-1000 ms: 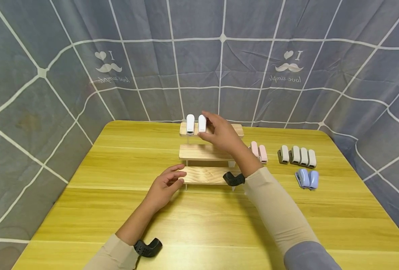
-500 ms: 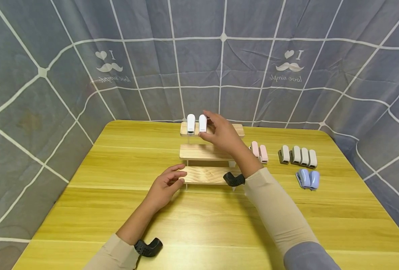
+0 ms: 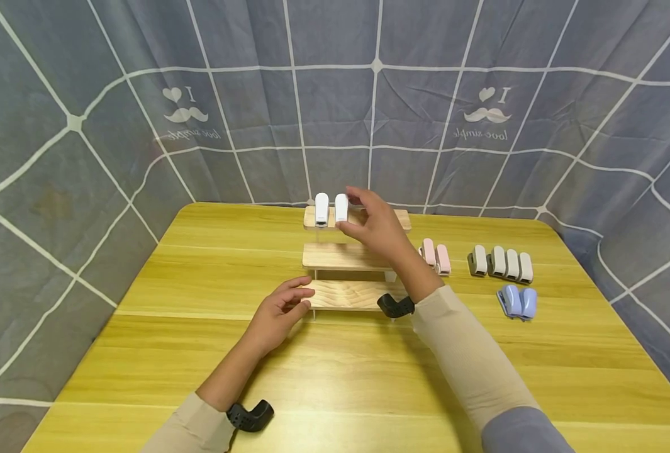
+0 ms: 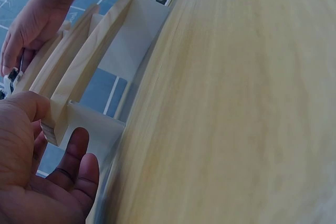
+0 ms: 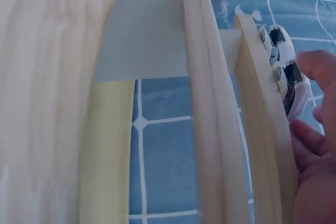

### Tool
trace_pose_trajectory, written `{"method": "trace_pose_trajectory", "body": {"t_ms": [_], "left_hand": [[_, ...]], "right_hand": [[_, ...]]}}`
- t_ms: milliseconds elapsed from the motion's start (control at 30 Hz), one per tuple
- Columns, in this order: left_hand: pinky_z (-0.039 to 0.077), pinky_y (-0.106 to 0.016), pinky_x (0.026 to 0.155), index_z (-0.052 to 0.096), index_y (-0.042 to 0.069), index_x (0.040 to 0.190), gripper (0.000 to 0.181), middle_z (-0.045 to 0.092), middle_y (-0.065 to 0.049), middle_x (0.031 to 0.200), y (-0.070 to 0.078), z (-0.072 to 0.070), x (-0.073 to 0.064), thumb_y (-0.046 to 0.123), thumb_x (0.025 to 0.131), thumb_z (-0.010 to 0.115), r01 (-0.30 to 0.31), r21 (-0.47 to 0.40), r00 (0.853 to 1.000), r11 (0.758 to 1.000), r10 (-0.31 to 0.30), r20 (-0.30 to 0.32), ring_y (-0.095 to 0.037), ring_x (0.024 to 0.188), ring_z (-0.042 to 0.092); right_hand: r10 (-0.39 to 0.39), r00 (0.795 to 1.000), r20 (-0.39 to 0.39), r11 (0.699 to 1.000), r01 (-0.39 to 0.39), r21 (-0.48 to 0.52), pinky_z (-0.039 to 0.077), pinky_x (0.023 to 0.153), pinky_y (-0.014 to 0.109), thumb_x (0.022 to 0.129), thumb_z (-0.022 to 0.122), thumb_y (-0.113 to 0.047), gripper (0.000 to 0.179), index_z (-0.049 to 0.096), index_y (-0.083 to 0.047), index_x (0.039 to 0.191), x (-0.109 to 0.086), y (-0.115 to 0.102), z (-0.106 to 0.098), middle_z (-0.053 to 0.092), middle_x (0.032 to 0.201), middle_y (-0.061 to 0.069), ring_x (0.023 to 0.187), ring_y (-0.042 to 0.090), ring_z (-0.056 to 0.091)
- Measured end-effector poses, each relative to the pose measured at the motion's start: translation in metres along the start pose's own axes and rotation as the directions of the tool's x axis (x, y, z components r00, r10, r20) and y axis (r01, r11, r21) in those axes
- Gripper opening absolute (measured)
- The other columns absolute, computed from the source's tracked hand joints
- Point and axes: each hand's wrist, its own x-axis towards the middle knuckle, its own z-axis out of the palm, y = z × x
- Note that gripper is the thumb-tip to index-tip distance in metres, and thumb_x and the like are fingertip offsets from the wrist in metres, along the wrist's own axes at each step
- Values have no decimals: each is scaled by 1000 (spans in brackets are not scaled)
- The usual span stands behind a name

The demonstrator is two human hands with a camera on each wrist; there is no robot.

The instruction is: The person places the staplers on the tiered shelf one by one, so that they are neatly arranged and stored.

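Note:
A three-tier wooden stand point(image 3: 346, 293) with pale side panels stands mid-table. Two small white staplers sit side by side on its top tier: the left stapler point(image 3: 321, 210) and the right stapler point(image 3: 341, 207). My right hand point(image 3: 382, 228) holds the right stapler, thumb at its front end and index finger at its back. In the right wrist view the white stapler point(image 5: 296, 90) shows dark inner parts beside that hand point(image 5: 320, 145). My left hand point(image 3: 275, 318) grips the left end of the bottom tier; in the left wrist view its lower fingers point(image 4: 79, 156) curl loosely.
Two pink staplers point(image 3: 435, 256) lie right of the stand, partly behind my right forearm. Farther right are several white-and-grey staplers point(image 3: 503, 262) in a row and two blue staplers point(image 3: 519, 302). A grey checked curtain point(image 3: 335, 107) hangs behind the wooden table point(image 3: 199, 264).
My right index finger has shifted slightly right at the back of the right white stapler. The left hand and the staplers stay in place.

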Motion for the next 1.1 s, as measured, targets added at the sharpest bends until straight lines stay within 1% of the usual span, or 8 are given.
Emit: {"method": "trace_pose_trajectory", "body": {"t_ms": [133, 267, 367, 533, 633, 833, 967, 1100], "left_hand": [[49, -29, 87, 71, 7, 117, 21, 53, 2, 143, 1, 0, 0, 11, 98, 63, 3, -1, 1000, 1000, -3, 1, -20, 114, 56], [49, -29, 87, 72, 7, 117, 21, 53, 2, 142, 1, -1, 0, 11, 98, 63, 5, -1, 1000, 1000, -5, -3, -20, 114, 57], [49, -29, 88, 72, 7, 117, 21, 53, 3, 142, 1, -1, 0, 11, 98, 63, 8, -3, 1000, 1000, -8, -2, -20, 114, 56], [48, -30, 88, 71, 7, 117, 21, 53, 3, 142, 2, -1, 0, 11, 98, 63, 12, -9, 1000, 1000, -12, 0, -20, 115, 56], [49, -30, 89, 71, 7, 118, 21, 53, 3, 142, 2, -2, 0, 12, 98, 63, 12, -6, 1000, 1000, -12, -1, -19, 115, 57], [48, -30, 89, 71, 7, 118, 22, 53, 3, 142, 2, -2, 0, 13, 99, 63, 12, -3, 1000, 1000, -12, -6, -19, 114, 57], [48, -31, 89, 71, 7, 118, 22, 53, 2, 143, 2, -2, 0, 13, 98, 64, 11, -6, 1000, 1000, -11, -3, -20, 115, 57], [48, -31, 90, 71, 7, 118, 22, 53, 2, 143, 3, -2, 1, 14, 99, 64, 14, -2, 1000, 1000, -14, -1, -20, 115, 57]], "right_hand": [[0, 999, -53, 998, 3, 64, 45, 99, 35, 87, 78, -18, 62, 52, -5, 141, -2, 2, -1, 57, 133, 10, 122, 24, 54], [39, 997, -69, 989, -29, 142, 47, 96, 37, 88, 78, -17, 60, 51, -7, 142, -3, 2, -4, 58, 133, 8, 116, 28, 57], [67, 995, -78, 971, -47, 233, 48, 95, 37, 89, 77, -15, 58, 52, -7, 140, -3, 2, -6, 58, 134, 8, 114, 29, 59], [60, 992, -110, 940, -19, 340, 45, 97, 37, 90, 75, -10, 53, 54, -5, 138, -9, -4, -12, 58, 133, 9, 123, 25, 54], [44, 992, -121, 936, 2, 352, 44, 98, 38, 90, 74, -8, 52, 54, -5, 138, -18, -9, -17, 58, 133, 8, 123, 19, 52], [-7, 993, -119, 948, 45, 316, 45, 94, 42, 88, 73, -1, 53, 53, -1, 137, -42, -16, -34, 58, 132, 10, 121, 21, 53], [7, 996, -91, 966, 17, 258, 44, 94, 43, 89, 73, 0, 52, 53, -1, 136, -63, -10, -47, 57, 133, 13, 121, 22, 54], [39, 997, -69, 979, -24, 201, 43, 95, 36, 91, 70, 0, 51, 50, 0, 138, -90, 4, -60, 55, 135, 16, 123, 25, 52]]}}
